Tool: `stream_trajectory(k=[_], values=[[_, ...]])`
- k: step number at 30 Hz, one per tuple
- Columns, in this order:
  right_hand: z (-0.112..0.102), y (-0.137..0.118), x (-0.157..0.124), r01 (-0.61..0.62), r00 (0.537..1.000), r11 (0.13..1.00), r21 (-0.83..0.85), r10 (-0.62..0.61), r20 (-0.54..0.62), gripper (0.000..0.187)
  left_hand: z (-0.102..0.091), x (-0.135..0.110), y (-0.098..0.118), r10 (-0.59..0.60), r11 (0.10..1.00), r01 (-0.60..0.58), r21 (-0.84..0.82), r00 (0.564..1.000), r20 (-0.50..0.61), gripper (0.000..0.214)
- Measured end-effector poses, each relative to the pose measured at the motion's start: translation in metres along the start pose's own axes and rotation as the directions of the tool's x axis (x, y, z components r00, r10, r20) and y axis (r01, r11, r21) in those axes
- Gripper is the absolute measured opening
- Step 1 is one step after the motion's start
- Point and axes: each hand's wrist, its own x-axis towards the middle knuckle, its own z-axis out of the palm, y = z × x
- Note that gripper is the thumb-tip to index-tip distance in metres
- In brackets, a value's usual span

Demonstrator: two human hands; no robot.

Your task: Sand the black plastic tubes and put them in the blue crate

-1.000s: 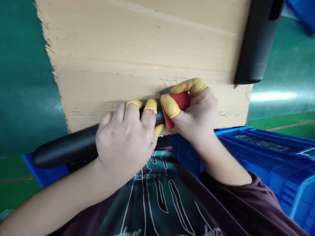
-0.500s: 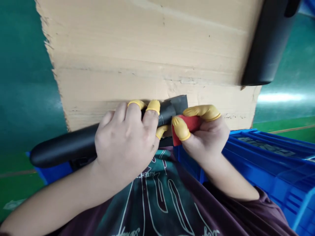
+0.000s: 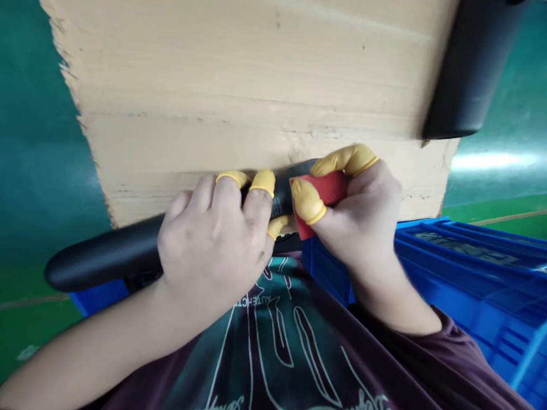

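Well, I'm clamping the matte black bar [image 3: 102, 256] in my left hand [image 3: 209, 239], fingers wrapped round it, and it's lying across the cardboard sheet [image 3: 213, 85] in front of my chest. My right hand [image 3: 359, 210] is pinching a red sanding block [image 3: 320, 193] against the bar, thumb and forefinger together, above the blue plastic crate [image 3: 470, 256]. I'm judging this mid-sanding, so the next move seems to call for more strokes along the bar
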Motion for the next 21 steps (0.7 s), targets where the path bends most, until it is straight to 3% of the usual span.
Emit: stream_trajectory(k=[8, 17, 21], values=[[0.0001, 0.0006, -0.002, 0.057, 0.997, 0.993, -0.105, -0.062, -0.041, 0.023, 0.0, -0.0003, 0.0001, 0.002, 0.999, -0.002, 0.037, 1.0, -0.011, 0.021], [0.0025, 0.0044, -0.0045, 0.103, 0.992, 0.982, -0.157, -0.112, -0.053, 0.019, 0.0005, -0.0021, -0.0003, -0.028, 0.999, 0.03, -0.027, 0.996, 0.087, 0.018], [0.0057, 0.0063, -0.0094, 0.064, 0.991, 0.996, -0.063, -0.071, -0.114, 0.023, -0.0002, -0.0004, -0.0013, 0.001, 1.0, 0.0, -0.013, 0.997, 0.073, 0.021]])
